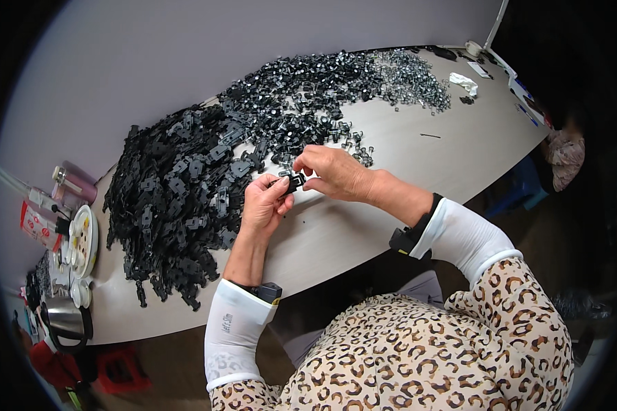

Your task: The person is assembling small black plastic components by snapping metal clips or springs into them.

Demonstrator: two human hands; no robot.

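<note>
Over the pale table, my left hand [262, 203] pinches a small black plastic part [294, 183] between thumb and fingers. Its far end points toward my right hand [337, 172], whose thumb and bent fingers close in at that end. Whatever sits between the right fingertips is too small and covered to make out. Left of my hands spreads a big heap of flat black plastic pieces [178, 181]. Beyond them lies a pile of small black pieces with shiny metal [301, 89], and farther right are loose silvery metal bits [415, 75].
A white plate [83, 241], a pink-lidded jar [74, 183] and a steel kettle [65, 318] stand at the left edge. Crumpled white tissue [463, 83] and a thin dark stick [430, 135] lie to the right. A wall borders the table's far side.
</note>
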